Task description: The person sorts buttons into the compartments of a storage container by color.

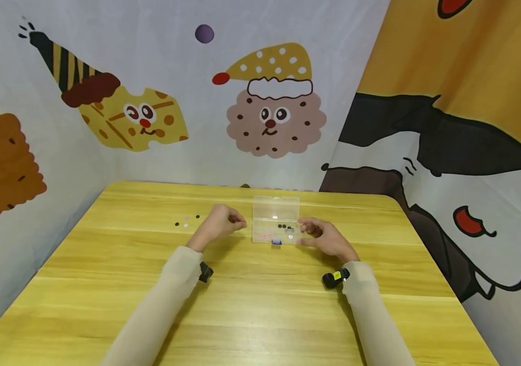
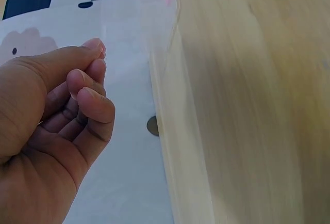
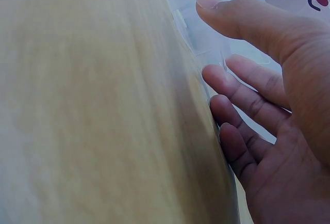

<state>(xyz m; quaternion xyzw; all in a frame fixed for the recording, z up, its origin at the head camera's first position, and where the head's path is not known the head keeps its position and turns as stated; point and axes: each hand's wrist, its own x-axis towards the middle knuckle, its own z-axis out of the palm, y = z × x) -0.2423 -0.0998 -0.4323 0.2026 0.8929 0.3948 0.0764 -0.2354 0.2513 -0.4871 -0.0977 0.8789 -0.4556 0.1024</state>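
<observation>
A clear plastic case (image 1: 257,231) lies on the table with its lid (image 1: 265,207) raised at the back. Small black pieces (image 1: 282,226), pink pieces (image 1: 266,236) and a white ring-like piece (image 1: 290,237) sit inside it. Left of the case hovers my left hand (image 1: 219,223), thumb and index fingertips pinched together; in the left wrist view a tiny pinkish piece (image 2: 103,54) seems to show between them, mostly hidden. My right hand (image 1: 326,238) is at the case's right side, thumb and loosely bent fingers spread apart, fingertips by its edge.
Several tiny loose pieces lie on the table left of my left hand: black (image 1: 177,224), pink (image 1: 186,218) and white (image 1: 185,225). A small blue item (image 1: 276,243) is at the case's front edge. Patterned cloth (image 1: 150,168) hangs behind the wooden table (image 1: 251,315).
</observation>
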